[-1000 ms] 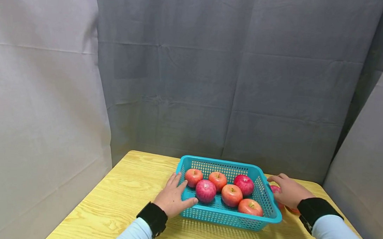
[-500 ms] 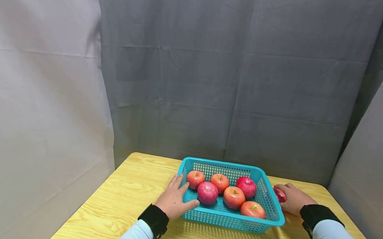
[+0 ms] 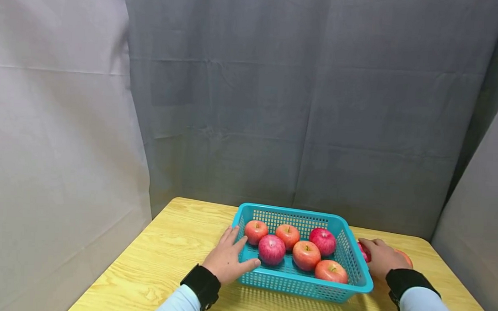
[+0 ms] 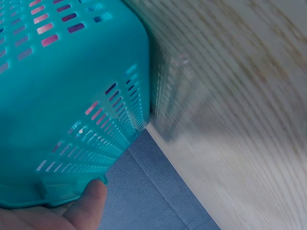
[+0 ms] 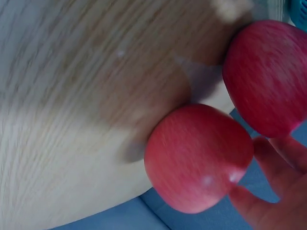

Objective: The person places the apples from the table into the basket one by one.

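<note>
A turquoise plastic basket stands on the wooden table with several apples inside, some orange-red, some deep pink. My left hand, fingers spread, rests along the basket's left rim. In the left wrist view one fingertip lies at the rim's corner. Just outside the right wall, my right hand has its fingers round a dark red apple, which it partly hides. A lighter red apple sits right beside that one in the right wrist view, fingertips at its side.
The pale wooden table extends left of the basket. A grey cloth hangs behind it, with white cloths at both sides. Black bands circle both wrists.
My right hand has come down beside the basket onto the dark red apple; the lighter one now shows behind the hand. My left hand has stayed on the rim.
</note>
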The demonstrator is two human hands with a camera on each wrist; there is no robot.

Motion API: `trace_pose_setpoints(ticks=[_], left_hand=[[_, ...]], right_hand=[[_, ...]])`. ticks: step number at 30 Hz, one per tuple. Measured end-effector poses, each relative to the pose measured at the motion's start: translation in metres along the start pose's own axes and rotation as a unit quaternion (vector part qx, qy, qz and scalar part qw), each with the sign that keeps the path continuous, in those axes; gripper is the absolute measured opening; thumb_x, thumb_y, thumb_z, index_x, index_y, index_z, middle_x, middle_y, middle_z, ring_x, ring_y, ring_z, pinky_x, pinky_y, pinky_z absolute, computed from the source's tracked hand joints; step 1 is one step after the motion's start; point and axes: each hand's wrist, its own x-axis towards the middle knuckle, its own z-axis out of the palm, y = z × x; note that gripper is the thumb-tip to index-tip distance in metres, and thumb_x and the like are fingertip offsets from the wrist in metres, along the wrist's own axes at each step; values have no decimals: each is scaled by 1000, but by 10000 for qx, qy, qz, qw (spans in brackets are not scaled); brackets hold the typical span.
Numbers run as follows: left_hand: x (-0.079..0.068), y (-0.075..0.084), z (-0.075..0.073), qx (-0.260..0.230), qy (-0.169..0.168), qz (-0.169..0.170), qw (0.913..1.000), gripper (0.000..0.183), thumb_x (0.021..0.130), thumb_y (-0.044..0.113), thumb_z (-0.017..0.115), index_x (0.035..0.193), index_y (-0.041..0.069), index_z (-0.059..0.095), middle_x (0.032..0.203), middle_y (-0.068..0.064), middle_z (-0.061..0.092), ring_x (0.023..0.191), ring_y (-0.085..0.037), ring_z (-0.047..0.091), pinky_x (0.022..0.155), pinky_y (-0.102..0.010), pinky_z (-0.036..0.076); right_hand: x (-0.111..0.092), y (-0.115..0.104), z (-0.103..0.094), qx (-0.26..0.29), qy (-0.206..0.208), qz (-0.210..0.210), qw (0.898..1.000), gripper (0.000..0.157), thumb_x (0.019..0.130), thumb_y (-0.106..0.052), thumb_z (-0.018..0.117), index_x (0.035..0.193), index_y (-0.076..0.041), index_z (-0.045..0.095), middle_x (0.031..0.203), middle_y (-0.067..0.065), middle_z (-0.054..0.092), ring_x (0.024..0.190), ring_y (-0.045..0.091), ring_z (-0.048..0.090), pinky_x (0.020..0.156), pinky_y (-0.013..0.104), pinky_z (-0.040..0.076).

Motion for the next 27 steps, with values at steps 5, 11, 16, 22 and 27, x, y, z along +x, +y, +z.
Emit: trace_pose_setpoints(ticks=[5,11,16,22,27], left_hand=[[1,0,2,-23,-3,-31,10000,91,80,79,39,142,11,44,152,-15,24,138,-32,10,101,-55,38],[1,-2,4,32,-14,-35,10000,92,80,80,37,142,12,43,152,-15,24,138,-32,10,101,-55,37],[3,-1,1,31,97,49,9999,89,82,76,42,141,9,44,152,-17,25,138,-33,10,102,-55,36],[1,-1,1,35,121,89,9999,92,82,79,38,140,9,45,151,-17,25,138,-34,10,103,-54,35],[0,-1,2,-32,109,62,9999,91,82,78,39,140,8,45,151,-17,25,138,-34,10,101,-55,36]], right_hand=[[2,1,6,-130,77,73,9999,92,65,-62,74,132,-5,49,114,30,53,98,47,50,79,73,39],[0,0,4,-132,114,11,9998,87,67,-62,73,130,-6,51,108,25,56,92,43,53,78,71,41],[-6,-1,-6,44,294,111,9995,95,66,-68,71,133,-5,47,107,26,53,85,41,53,69,64,50],[-15,-3,-18,160,485,42,9987,89,67,-61,74,129,-2,48,107,28,51,84,40,52,64,56,53],[-22,-2,-29,124,648,-16,9978,81,67,-46,78,128,-2,48,103,27,49,81,38,50,59,49,53]])
